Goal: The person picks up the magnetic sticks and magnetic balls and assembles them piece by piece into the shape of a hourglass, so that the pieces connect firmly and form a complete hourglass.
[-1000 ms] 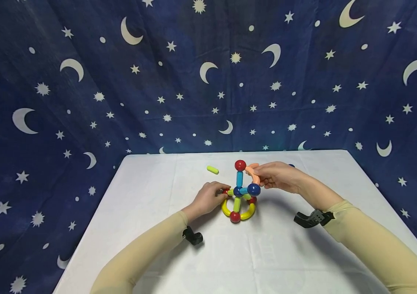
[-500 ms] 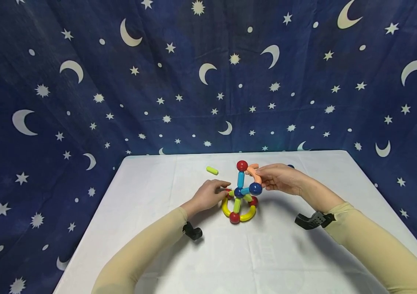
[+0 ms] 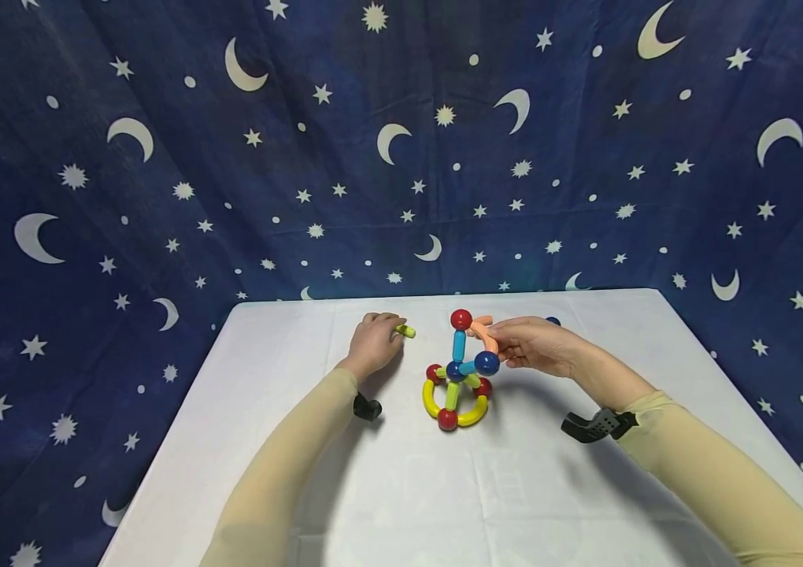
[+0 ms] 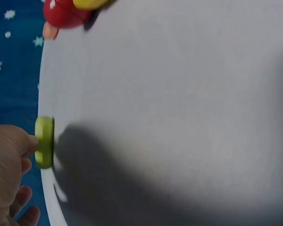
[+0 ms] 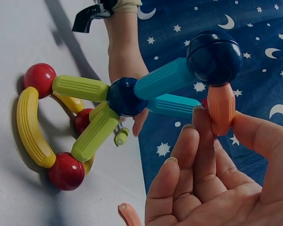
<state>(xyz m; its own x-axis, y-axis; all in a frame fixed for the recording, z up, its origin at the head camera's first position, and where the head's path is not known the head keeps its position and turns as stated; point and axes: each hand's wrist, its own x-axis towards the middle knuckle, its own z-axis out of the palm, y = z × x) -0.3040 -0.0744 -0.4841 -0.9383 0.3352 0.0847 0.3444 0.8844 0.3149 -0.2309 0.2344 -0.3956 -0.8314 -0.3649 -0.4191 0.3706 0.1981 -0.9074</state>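
A magnetic stick-and-ball build (image 3: 454, 370) stands at the table's middle, with a yellow ring base, red balls, lime sticks and a central blue ball. Two light-blue sticks rise from it, one tipped with a red ball (image 3: 461, 319), the other with a large blue ball (image 5: 214, 57). My right hand (image 3: 532, 345) pinches a curved orange magnetic stick (image 5: 221, 110) between thumb and fingers, its end against that blue ball. Left of the build, my left hand (image 3: 373, 342) has its thumb and fingers at a short lime magnetic stick (image 4: 45, 142); the far fingertips are hidden.
Another curved orange stick (image 5: 129, 215) lies on the table behind the build. A blue ball (image 3: 553, 320) shows partly beyond the right hand. The white table (image 3: 387, 488) ends at a dark blue star-and-moon curtain (image 3: 345, 142).
My left hand has left the red ball at the build's left side and moved back and left to the lime stick. My right hand keeps its hold on the orange stick.
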